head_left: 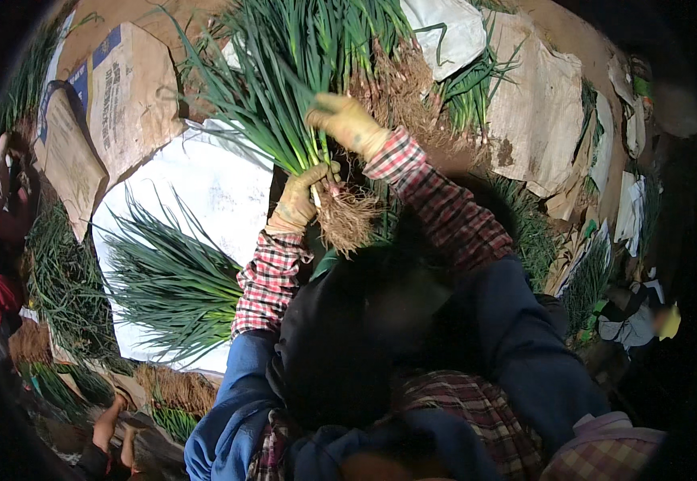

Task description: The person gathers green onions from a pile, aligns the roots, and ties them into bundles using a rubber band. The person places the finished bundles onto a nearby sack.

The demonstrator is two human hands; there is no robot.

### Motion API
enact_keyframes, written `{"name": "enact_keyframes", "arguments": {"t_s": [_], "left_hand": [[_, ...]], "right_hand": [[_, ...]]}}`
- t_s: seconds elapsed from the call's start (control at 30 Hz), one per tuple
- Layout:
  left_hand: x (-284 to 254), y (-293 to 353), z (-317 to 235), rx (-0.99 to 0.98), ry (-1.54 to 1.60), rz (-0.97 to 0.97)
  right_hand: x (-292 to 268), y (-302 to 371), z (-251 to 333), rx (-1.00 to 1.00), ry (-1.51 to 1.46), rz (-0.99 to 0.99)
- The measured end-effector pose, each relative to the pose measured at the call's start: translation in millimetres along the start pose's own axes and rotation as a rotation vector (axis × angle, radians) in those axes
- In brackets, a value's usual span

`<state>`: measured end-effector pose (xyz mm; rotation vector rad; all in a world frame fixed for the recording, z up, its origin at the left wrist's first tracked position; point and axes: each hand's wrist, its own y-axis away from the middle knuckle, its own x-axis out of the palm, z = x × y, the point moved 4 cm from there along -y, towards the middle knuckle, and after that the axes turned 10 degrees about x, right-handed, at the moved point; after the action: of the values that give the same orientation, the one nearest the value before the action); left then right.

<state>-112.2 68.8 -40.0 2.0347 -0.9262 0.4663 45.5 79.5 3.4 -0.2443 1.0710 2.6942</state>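
Note:
My left hand [302,192], in a yellowish glove, is closed round the lower stems of a bunch of green onions [288,132]. Its long green leaves fan up and to the left, while the brown, shaggy roots [344,218] hang below my fist. Beside the leaves, on the right, is my right hand [348,124], gloved the same way. Its fingers reach out to the left, slightly apart, and I see nothing gripped in them. Another pile of green onions [174,276] lies on a white sheet [196,172] next to my left forearm.
More rooted green onions [389,76] stand bunched at the far side, beside a white sack [449,32]. Brown sacks [133,100] lie at far left, and a pale sack [533,104] at right. Other people are at the left edge; a person [637,317] is at far right.

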Motion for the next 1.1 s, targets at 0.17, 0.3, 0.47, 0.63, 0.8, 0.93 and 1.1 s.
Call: {"name": "enact_keyframes", "arguments": {"t_s": [0.17, 0.3, 0.47, 0.63, 0.8, 0.93, 1.1], "left_hand": [[-23, 12, -6, 0.053, 0.155, -0.043], [-18, 15, -15, 0.113, 0.365, 0.124], [-22, 8, -8, 0.181, 0.481, 0.188], [-18, 7, -3, 0.185, 0.239, 0.031], [-40, 7, -2, 0.204, -0.222, 0.058], [-31, 10, -33, 0.162, -0.339, 0.090], [-46, 77, -138, 0.423, -0.355, -0.015]], "right_hand": [[-65, 45, 2, -0.274, -0.848, -0.465], [-132, 88, -31, -0.311, -0.580, -0.761], [-33, 101, -112, -0.487, 0.705, 0.159], [18, 118, -43, -0.419, 0.143, -0.310], [54, 83, -35, -0.074, -0.130, 0.020], [32, 91, -52, -0.502, 0.293, -0.033], [-4, 86, -161, -0.687, 1.428, -0.155]]}}
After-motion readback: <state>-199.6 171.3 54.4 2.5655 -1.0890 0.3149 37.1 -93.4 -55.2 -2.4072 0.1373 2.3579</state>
